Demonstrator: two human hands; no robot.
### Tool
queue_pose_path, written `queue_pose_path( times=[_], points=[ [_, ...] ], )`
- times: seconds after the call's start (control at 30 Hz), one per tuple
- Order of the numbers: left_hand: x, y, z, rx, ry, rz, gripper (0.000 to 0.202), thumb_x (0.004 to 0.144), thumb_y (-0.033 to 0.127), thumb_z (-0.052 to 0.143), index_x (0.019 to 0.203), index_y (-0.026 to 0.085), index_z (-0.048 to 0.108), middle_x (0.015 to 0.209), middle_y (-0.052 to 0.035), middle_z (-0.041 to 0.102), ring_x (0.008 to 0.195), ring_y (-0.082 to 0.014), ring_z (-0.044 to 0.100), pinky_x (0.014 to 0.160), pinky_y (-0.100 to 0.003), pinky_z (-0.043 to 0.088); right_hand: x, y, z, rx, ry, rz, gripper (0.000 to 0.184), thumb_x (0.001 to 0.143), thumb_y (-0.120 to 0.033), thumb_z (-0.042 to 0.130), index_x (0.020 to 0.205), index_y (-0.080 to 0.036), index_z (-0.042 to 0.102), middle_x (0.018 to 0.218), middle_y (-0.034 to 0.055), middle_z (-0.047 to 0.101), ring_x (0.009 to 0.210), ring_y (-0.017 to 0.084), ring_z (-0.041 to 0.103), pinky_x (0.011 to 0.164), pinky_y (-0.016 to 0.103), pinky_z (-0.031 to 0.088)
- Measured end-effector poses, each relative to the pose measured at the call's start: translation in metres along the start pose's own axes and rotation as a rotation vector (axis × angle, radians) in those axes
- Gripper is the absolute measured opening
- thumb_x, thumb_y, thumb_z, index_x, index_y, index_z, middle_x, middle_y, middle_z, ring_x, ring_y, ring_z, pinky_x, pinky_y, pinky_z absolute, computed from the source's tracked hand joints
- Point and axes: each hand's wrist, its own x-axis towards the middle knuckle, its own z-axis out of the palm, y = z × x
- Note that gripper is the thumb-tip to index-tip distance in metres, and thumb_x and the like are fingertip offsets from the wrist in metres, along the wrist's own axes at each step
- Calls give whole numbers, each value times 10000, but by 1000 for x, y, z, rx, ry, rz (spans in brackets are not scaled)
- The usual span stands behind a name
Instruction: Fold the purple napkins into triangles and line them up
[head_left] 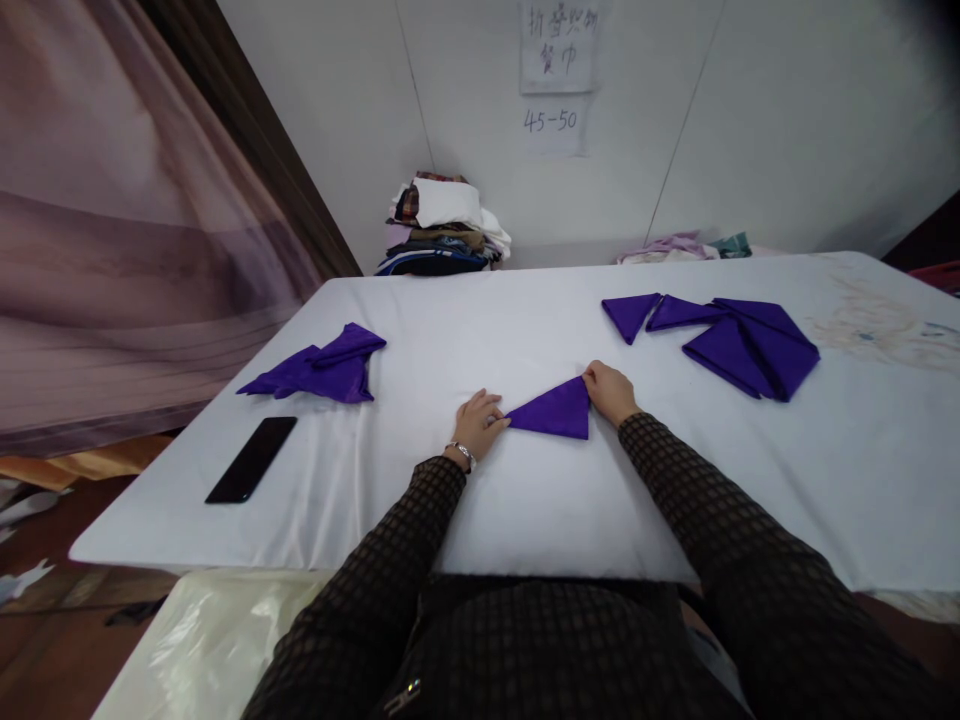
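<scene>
A purple cloth napkin (553,412), folded into a triangle, lies on the white-covered table (450,330) in front of me. My left hand (480,424) pinches its narrow left tip between thumb and finger, the other fingers loosely raised. At the upper right corner, my right hand (609,392) is closed on the napkin's edge. Off to the left rests a crumpled, loosely folded purple cloth (330,368). Several folded purple napkins (750,345) lie to the right, partly overlapping, with a small folded triangle (630,314) at their left end.
A black phone (252,460) lies near the table's left edge. Behind the table, a pile of folded clothes (442,225) stands against the wall, with more cloth (675,247) farther right. Handwritten papers (559,50) hang on the wall. A curtain (150,230) hangs at left.
</scene>
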Motion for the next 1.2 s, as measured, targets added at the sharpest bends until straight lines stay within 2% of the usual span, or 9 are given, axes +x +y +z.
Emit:
queue_pose_path(
  times=[0.27, 0.6, 0.9, 1.07, 1.2],
  points=[
    [3, -4, 0, 22, -56, 54, 155, 813, 233, 508, 699, 237, 612, 1197, -3, 609, 1320, -247, 335, 1080, -518, 229, -1, -3, -4, 2, -12, 24, 181, 896, -279, 437, 949, -207, 594, 935, 59, 672, 845, 196, 588, 625, 263, 332],
    [6, -10, -5, 106, -49, 80, 188, 838, 206, 445, 744, 231, 607, 1161, -23, 620, 1311, -250, 349, 1079, -531, 210, -8, -3, -2, 37, 21, -26, 171, 890, -289, 434, 905, -222, 590, 910, 34, 662, 811, 178, 573, 616, 259, 315],
    [0, -3, 4, 48, 140, -27, 190, 824, 300, 516, 675, 217, 599, 1186, -53, 608, 1256, -266, 419, 1045, -514, 295, -7, -1, 2, 65, 73, -40, 143, 877, -284, 457, 865, -227, 587, 870, 13, 667, 787, 168, 576, 604, 256, 303],
    [-1, 5, 5, 76, 62, -102, 211, 848, 293, 487, 686, 218, 599, 1203, -25, 599, 1295, -250, 367, 1071, -534, 213, -7, -2, 2, 73, 62, -26, 145, 879, -279, 464, 878, -222, 597, 878, 18, 669, 786, 164, 576, 606, 252, 309],
    [-2, 9, 3, 141, 21, -95, 250, 880, 289, 431, 724, 219, 613, 1213, -14, 591, 1319, -233, 329, 1078, -521, 195, -7, -2, 2, 81, 63, -20, 146, 878, -277, 464, 889, -222, 599, 892, 21, 669, 801, 165, 577, 616, 250, 316]
  ],
)
